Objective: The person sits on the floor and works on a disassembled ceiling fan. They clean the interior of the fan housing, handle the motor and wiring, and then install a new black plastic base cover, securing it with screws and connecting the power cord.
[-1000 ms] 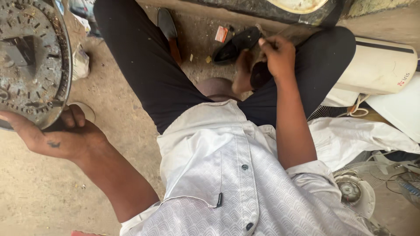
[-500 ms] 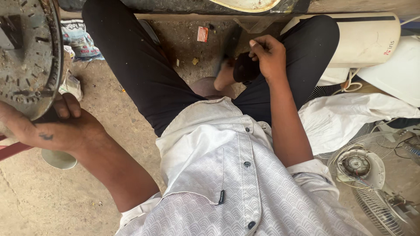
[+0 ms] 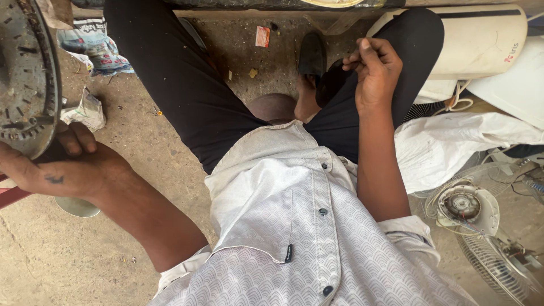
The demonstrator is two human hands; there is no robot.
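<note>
Seemingly steadying work, the left hand [image 3: 68,170] wraps shut around the round grey metal fan motor plate's [image 3: 28,79] lower edge, while the right hand [image 3: 377,71] curls on a small dark object [image 3: 331,82], needing a firmer grip next.

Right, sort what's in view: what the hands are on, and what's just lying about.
In hand:
- left hand grips the edge of the round metal disc
- right hand pinches a small dark part above the knee

Lying about:
- crumpled paper
- printed wrapper
- red scrap
- white cloth
- fan motor
- fan grille
- white cylinder
</note>
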